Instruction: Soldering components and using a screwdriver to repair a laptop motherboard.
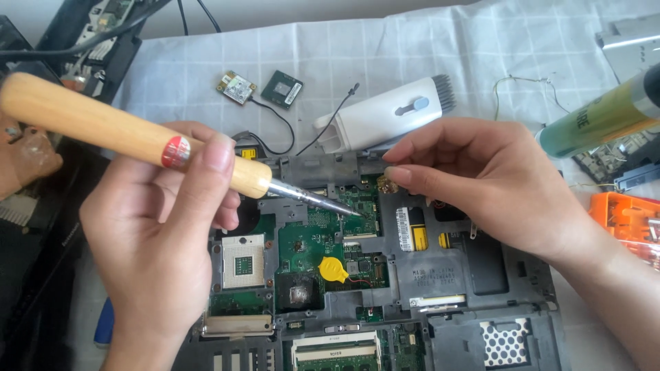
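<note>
Meanwhile, an opened laptop (385, 275) lay on a white cloth (344, 55), its green circuit board (323, 240) bared. A person's left hand (155, 233) was wrapped tight round the wooden handle of a soldering iron (137, 134), whose long axis slanted down to the right, its metal tip touching the board. The right hand (481, 178), nearer that spot, rested its curled fingertips on the frame just beside the tip, gripping nothing visible. A white brush tool (385, 113), a green tube (598, 120) and a yellow coin battery (332, 268) sat close by.
</note>
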